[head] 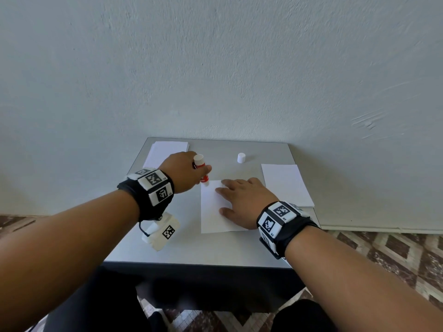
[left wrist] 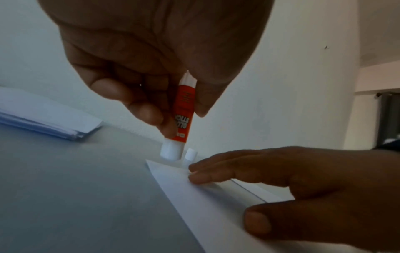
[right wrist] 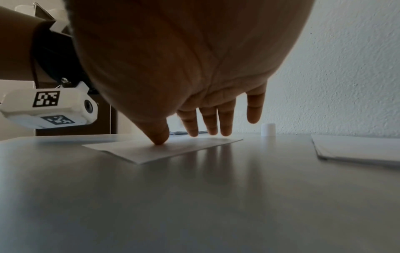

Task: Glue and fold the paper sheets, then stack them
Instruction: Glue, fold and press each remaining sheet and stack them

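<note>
On the grey tabletop (head: 254, 248), the left hand (head: 182, 171) grips a glue stick (head: 202, 172) at the paper sheet (head: 211, 216) corner, while the flat, open right hand (head: 244, 200) presses it.

The place reads as a room in a home or a plainly furnished room, not a workshop or lab, though the views do not settle it. A small grey table (head: 167, 255) with a smooth, faintly reflective top stands pushed against a rough-plastered white wall (head: 215, 68), and the floor (head: 383, 255) is laid with brown and cream tiles in a geometric pattern, with a pale skirting board (head: 383, 230) along the wall's foot. The right wrist view shows a dark brown wooden door or cupboard (right wrist: 112, 123) behind the table, and the left wrist view a cream wall corner beside a dark opening (left wrist: 387, 119).
</note>
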